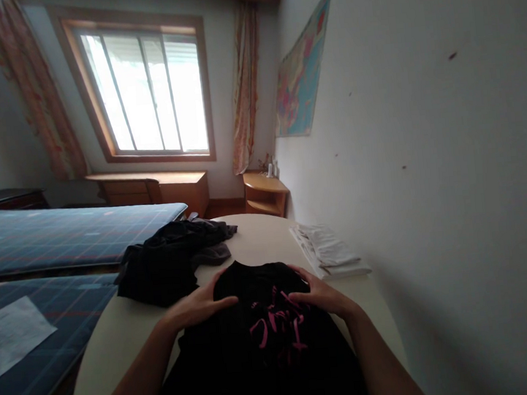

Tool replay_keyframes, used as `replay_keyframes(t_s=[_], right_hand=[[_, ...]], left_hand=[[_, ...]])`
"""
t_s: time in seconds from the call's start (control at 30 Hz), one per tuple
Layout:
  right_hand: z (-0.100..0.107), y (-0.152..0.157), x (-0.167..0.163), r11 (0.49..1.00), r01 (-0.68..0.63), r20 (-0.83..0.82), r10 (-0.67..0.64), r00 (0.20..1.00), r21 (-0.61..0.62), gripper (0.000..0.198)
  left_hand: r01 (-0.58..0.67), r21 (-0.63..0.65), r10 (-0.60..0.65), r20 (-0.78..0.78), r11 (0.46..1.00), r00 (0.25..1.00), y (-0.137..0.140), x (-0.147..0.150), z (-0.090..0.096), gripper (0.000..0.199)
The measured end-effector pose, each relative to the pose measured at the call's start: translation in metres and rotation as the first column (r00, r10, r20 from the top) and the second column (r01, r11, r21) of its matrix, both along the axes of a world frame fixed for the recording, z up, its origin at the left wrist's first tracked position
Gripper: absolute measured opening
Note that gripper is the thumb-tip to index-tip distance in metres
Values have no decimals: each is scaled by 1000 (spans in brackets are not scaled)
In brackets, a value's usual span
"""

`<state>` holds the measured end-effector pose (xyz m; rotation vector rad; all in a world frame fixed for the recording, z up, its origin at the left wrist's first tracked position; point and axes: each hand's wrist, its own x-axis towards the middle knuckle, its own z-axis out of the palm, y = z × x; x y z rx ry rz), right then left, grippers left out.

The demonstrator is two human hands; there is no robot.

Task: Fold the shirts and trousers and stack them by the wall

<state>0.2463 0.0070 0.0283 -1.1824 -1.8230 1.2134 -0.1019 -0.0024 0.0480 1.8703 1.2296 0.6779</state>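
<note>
A black T-shirt [240, 353] with pink lettering is spread out in front of me, its neckline toward the far side of the table. My left hand [205, 302] grips its left shoulder, the thumb lying on top and the other fingers mostly hidden at the edge. At the opposite shoulder, my right hand [320, 291] holds the cloth in the same way, thumb pointing inward. The lower part of the shirt runs out of view at the bottom. Just beyond my left hand lies a crumpled pile of dark clothes [163, 261].
The pale round-ended table [266, 231] carries all this cloth. Folded white cloth [325, 244] lies on its right side, near the wall. To the left are mattresses with a blue plaid pattern [64, 239] and a sheet of paper [12, 336]. A small wooden shelf unit [267, 191] stands behind.
</note>
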Motion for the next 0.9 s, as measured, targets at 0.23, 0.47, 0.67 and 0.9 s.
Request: replay_keyframes(t_s=[0.23, 0.47, 0.67, 0.9], right_hand=[[18, -18, -5, 951, -265, 108, 283, 953, -157, 78], [40, -25, 3, 958, -250, -24, 249, 968, -137, 44], [81, -9, 19, 996, -86, 15, 86, 996, 2, 44], [124, 53, -10, 841, 238, -78, -229, 970, 486, 64]], left_hand=[[269, -151, -281, -60, 951, 958, -15, -2, 14, 77], [125, -95, -110, 151, 988, 982, -2, -5, 26, 46], [-4, 261, -25, 110, 965, 994, 24, -13, 73, 46], [-336, 625, 417, 18, 704, 909, 97, -15, 111, 60]])
